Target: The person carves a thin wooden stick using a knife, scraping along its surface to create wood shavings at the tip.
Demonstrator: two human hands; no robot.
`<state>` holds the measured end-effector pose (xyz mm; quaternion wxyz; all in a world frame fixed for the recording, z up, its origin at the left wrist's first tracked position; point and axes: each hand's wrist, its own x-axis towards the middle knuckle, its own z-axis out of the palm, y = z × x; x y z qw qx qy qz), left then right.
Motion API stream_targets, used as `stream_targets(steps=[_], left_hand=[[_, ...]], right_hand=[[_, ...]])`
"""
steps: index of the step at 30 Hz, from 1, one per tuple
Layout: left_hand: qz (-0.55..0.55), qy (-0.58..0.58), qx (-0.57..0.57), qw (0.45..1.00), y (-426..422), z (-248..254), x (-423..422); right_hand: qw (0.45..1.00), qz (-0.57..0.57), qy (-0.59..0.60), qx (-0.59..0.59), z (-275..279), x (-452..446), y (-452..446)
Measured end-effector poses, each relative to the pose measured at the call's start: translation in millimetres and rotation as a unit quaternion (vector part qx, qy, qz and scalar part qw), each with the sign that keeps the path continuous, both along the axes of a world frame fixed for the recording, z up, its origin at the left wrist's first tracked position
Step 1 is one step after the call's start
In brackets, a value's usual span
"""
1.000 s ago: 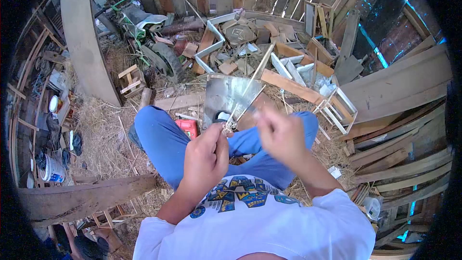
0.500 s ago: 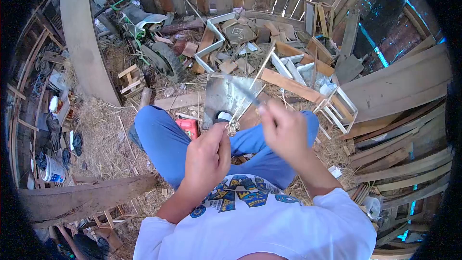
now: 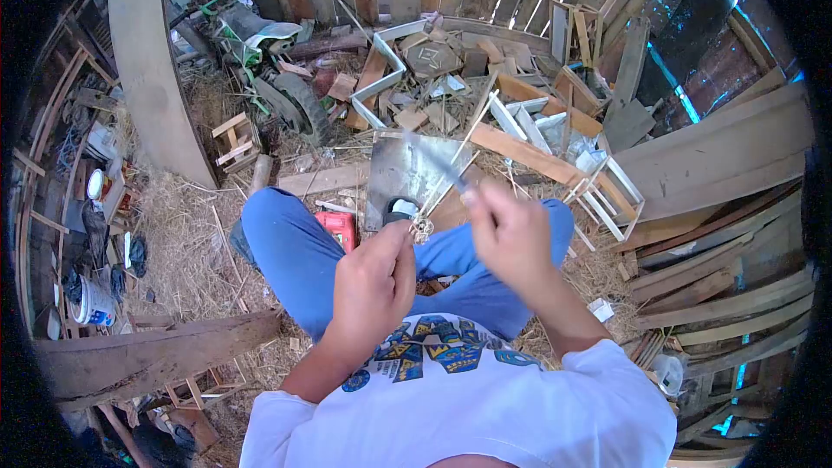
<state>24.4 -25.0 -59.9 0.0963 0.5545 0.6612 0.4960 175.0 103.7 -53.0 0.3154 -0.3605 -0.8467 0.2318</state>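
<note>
My left hand (image 3: 375, 276) is closed around the near end of a thin wooden stick (image 3: 432, 201), which points up and away from me. A tuft of pale curled shavings (image 3: 422, 228) clings to the stick just beyond my fingers. My right hand (image 3: 513, 238) is closed on a knife (image 3: 440, 165), its handle mostly hidden in the fist. Motion blurs the blade, which slants up and left across the stick; I cannot tell whether it touches the wood. Both hands are above my crossed legs in blue trousers (image 3: 290, 238).
Beyond my knees a grey board (image 3: 407, 169) lies on the straw-strewn floor. A red object (image 3: 338, 229) sits by my left leg. Scrap wood (image 3: 433, 61) and a white frame (image 3: 620, 199) lie ahead. A beam (image 3: 165, 355) is at left, stacked planks (image 3: 719, 295) at right.
The shavings beside my left hand hang slightly differently. Both hands keep nearly the same place and grip, and the knife blade remains blurred.
</note>
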Motion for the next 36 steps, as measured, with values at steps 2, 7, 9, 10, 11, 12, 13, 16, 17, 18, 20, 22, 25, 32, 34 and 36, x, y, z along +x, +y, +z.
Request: stream_targets(steps=[2, 7, 9, 10, 11, 12, 13, 16, 17, 18, 20, 22, 25, 32, 34, 36], left_hand=[[0.006, 0.009, -0.001, 1.000, -1, -1, -3], [0.005, 0.002, -0.002, 1.000, -1, -1, -1], [0.005, 0.007, -0.048, 0.999, -1, 4, -3], [0.005, 0.010, -0.046, 0.999, 0, 3, -4], [0.007, 0.012, -0.023, 1.000, 1, -1, -4], [0.010, 0.008, -0.002, 1.000, 0, -5, -2], [0.009, 0.006, -0.006, 1.000, -2, -4, 0], [0.016, 0.032, -0.006, 0.999, -1, 0, -1], [0.019, 0.041, -0.010, 0.999, -1, -3, -5], [0.022, 0.049, -0.016, 0.998, -2, -4, -7], [0.017, 0.052, -0.017, 0.998, -1, -5, -6], [0.012, 0.053, -0.017, 0.998, -2, -4, -2], [0.030, 0.039, -0.035, 0.998, -1, 0, -1], [0.023, 0.040, -0.011, 0.999, -2, 1, 0], [0.031, 0.040, -0.021, 0.998, 0, 2, -2], [0.016, 0.034, -0.011, 0.999, -1, -1, -2]], right_hand=[[0.999, 0.035, 0.000, 0.026, -7, 1, -9], [1.000, -0.010, 0.017, 0.009, -1, -1, 4], [0.997, 0.074, 0.010, 0.037, -13, -3, -18], [0.997, 0.073, 0.006, 0.031, -11, -2, -17], [0.997, 0.072, 0.001, 0.023, -9, 0, -16], [0.997, 0.072, -0.001, 0.021, -7, 2, -9], [1.000, 0.027, 0.012, 0.009, -4, 1, 3], [0.999, 0.016, 0.020, 0.021, -12, 0, -5], [0.998, 0.049, 0.013, 0.040, -16, 0, -13], [0.998, 0.067, 0.015, 0.009, -15, 1, -18], [0.999, 0.034, 0.013, -0.001, -13, 3, -4], [1.000, -0.015, 0.026, 0.001, -8, 1, 8], [0.998, 0.057, 0.010, 0.019, -13, -3, -21], [0.999, 0.028, 0.038, 0.015, -13, -3, -10], [0.997, 0.075, 0.002, 0.022, -12, -1, -23], [0.998, 0.044, 0.028, 0.021, -15, -1, -4]])
